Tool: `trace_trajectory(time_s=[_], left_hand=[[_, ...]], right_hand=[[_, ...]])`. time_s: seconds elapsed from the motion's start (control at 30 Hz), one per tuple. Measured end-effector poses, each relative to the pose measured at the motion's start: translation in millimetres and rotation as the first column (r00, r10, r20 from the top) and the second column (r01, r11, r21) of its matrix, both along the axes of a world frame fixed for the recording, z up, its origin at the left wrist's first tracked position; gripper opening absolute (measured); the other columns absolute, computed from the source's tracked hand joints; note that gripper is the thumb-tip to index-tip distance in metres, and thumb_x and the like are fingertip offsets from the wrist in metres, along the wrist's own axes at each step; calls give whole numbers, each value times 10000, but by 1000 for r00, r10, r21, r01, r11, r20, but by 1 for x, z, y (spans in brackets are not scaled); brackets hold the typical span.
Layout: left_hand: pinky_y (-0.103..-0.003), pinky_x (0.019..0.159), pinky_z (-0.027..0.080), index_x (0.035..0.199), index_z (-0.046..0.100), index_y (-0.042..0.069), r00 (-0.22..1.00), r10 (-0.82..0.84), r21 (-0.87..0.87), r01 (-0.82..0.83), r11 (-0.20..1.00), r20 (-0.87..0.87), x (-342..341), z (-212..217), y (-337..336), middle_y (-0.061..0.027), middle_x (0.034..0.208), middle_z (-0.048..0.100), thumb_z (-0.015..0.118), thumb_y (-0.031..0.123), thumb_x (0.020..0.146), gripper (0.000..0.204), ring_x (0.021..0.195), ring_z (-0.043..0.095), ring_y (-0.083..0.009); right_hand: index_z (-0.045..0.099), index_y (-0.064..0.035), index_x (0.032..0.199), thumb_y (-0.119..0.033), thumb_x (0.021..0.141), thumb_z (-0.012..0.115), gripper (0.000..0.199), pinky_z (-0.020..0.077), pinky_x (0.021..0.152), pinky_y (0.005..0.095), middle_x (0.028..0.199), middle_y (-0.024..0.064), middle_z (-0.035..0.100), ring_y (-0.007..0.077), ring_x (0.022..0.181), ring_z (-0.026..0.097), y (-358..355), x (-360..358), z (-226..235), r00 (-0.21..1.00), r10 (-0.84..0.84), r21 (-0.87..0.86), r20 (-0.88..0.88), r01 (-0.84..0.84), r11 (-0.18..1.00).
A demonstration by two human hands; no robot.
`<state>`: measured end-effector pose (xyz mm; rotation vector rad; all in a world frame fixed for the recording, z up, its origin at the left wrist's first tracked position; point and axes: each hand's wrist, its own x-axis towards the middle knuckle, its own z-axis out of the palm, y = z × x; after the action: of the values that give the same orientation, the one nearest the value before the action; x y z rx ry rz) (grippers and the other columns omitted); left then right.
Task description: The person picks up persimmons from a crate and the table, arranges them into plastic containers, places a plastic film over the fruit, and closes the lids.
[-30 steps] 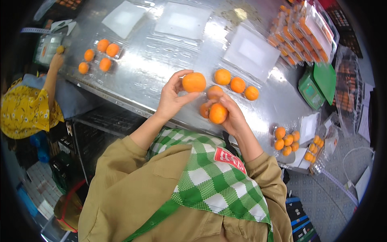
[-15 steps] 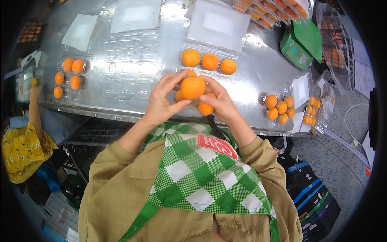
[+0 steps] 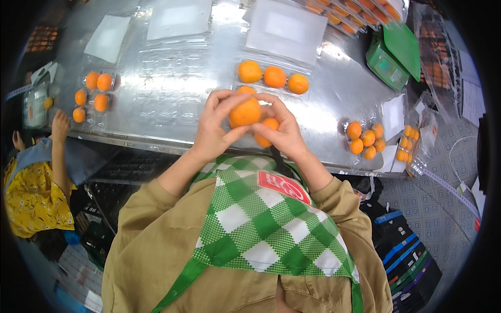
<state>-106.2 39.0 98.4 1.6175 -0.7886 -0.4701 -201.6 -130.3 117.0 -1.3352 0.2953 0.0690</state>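
Between my two hands is an orange (image 3: 245,112), with the fingers of both curled round it above a clear plastic tray. My left hand (image 3: 211,125) is closed on its left side, thumb in front. My right hand (image 3: 284,128) closes on its right side, fingertips at the top and thumb at the lower edge. Another orange (image 3: 267,131) shows under the right thumb, and part of one more peeks out behind the held one. Just beyond my fingers, a row of three oranges (image 3: 274,76) lies in the tray, whose near part my hands hide.
Filled trays of oranges (image 3: 96,96) lie left and right (image 3: 364,141). Stacked packs (image 3: 355,13) and a green scale (image 3: 389,62) stand at the back right. White sheets (image 3: 284,28) rest on empty trays. At far left is a co-worker's hand (image 3: 61,124).
The held orange has sunk slightly towards the tray, still between both hands. At far left the co-worker's hand has drawn back from a small fruit, and a second hand has come into view.
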Motion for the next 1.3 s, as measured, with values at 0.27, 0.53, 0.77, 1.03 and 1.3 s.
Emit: trace_trajectory(time_s=[0.27, 0.53, 0.77, 1.03, 1.3], left_hand=[[-312, 972, 432, 1307, 470, -30, 737, 222, -69, -342, 937, -638, 20, -4, 48, -114, 1219, 562, 733, 109, 782, 603, 1109, 555, -176], [-317, 915, 454, 1178, 585, -19, 648, 713, 132, -708, 694, -268, 62, -36, 125, -94, 1133, 626, 753, 165, 780, 469, 1031, 583, -170], [-316, 936, 427, 1162, 593, -30, 589, 804, 236, -796, 557, 86, 93, -81, 163, -108, 1175, 588, 759, 223, 787, 482, 1072, 550, -198], [-322, 857, 483, 1143, 613, -43, 532, 785, 386, -829, 406, 318, 121, -43, 206, -140, 1111, 649, 745, 267, 808, 475, 940, 620, -204], [-391, 957, 431, 1063, 646, -101, 321, 560, 294, -945, 140, 764, 126, -97, 277, -223, 1188, 600, 749, 391, 780, 577, 1089, 563, -333]], right_hand=[[391, -51, 1383, -189, 937, 550, 493, 427, 924, 297, 1028, 101, 640, 152, 1008, 582, 5, 20, -13, 947, 171, 273, -271, -94, 957], [428, -159, 1398, -268, 856, 651, 596, 392, 990, 357, 1401, 250, 383, 274, 1208, 477, 41, 77, -36, 905, 210, 14, -369, -221, 975], [488, -69, 1356, -260, 848, 651, 567, 416, 977, 351, 1355, 199, 473, 290, 1198, 513, 50, 130, -65, 911, 215, 46, -352, -213, 976], [637, -43, 1160, -227, 782, 700, 425, 433, 970, 368, 1197, 148, 573, 304, 1122, 551, 42, 130, -50, 997, 71, -459, -30, -76, 885], [656, 1, 1100, -186, 730, 707, 418, 456, 919, 350, 1146, 127, 585, 261, 1049, 582, -49, 55, 56, 971, 105, -493, 216, 15, 870]])
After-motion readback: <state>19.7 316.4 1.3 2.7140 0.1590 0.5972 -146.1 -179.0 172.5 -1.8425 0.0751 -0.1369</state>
